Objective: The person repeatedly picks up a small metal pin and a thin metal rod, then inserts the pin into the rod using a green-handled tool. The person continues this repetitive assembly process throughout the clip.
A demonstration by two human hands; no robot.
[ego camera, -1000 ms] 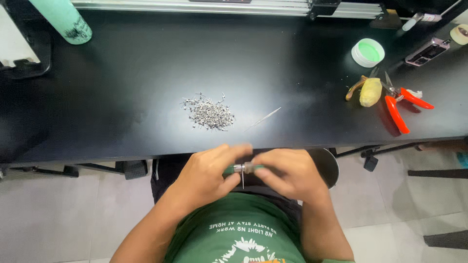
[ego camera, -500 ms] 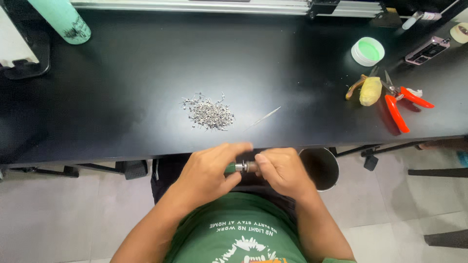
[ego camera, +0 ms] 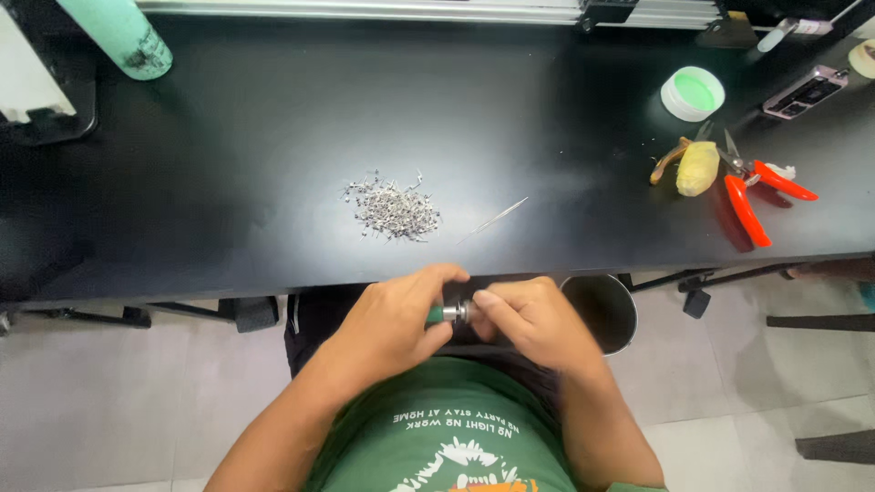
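Below one black table [ego camera: 228,228], left hand [ego camera: 396,319] and right hand [ego camera: 529,319] pinch one small tool [ego camera: 451,313].

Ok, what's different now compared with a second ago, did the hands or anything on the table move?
Very little. The right hand has drawn in slightly toward the left hand, its fingers closing on the metal tip of the small green-handled tool that both hands hold below the table edge. Nothing was picked up or let go. The pile of small metal pieces, the thin needle and the red-handled snips lie as before.
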